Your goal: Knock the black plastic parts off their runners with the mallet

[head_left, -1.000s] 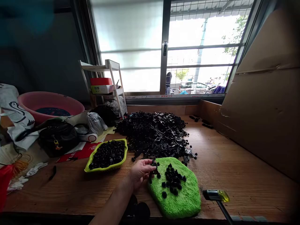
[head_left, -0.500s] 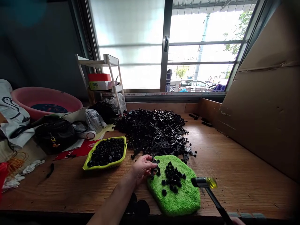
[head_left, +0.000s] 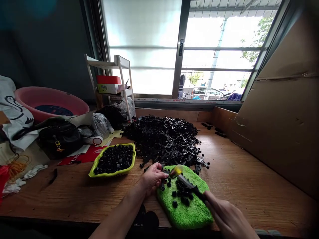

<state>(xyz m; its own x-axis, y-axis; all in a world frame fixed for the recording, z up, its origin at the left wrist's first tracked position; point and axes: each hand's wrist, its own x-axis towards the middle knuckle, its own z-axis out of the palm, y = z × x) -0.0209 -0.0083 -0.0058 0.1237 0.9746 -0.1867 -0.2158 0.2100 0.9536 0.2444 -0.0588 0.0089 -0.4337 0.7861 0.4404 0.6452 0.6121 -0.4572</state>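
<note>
My left hand point(head_left: 152, 179) pinches a small black plastic part at the left edge of a bright green microfibre pad point(head_left: 185, 214). Several round-headed black plastic pieces point(head_left: 183, 194) lie on the pad. My right hand point(head_left: 228, 217) grips the dark handle of a small mallet point(head_left: 185, 182), whose head, with its yellow translucent face, hovers over the pad next to the part in my left hand. Behind the pad spreads a large heap of black plastic parts point(head_left: 161, 141). A lime-green tray point(head_left: 112, 173) full of black pieces stands to the left.
The wooden bench point(head_left: 239, 172) extends right to a cardboard sheet point(head_left: 279, 122). On the left are a pink basin point(head_left: 50, 99), a black bag point(head_left: 59, 139) and a white shelf unit point(head_left: 109, 63) before the window.
My right hand has entered the view, and the mallet has swung left from beside the pad to above it. My left hand stays in nearly the same place.
</note>
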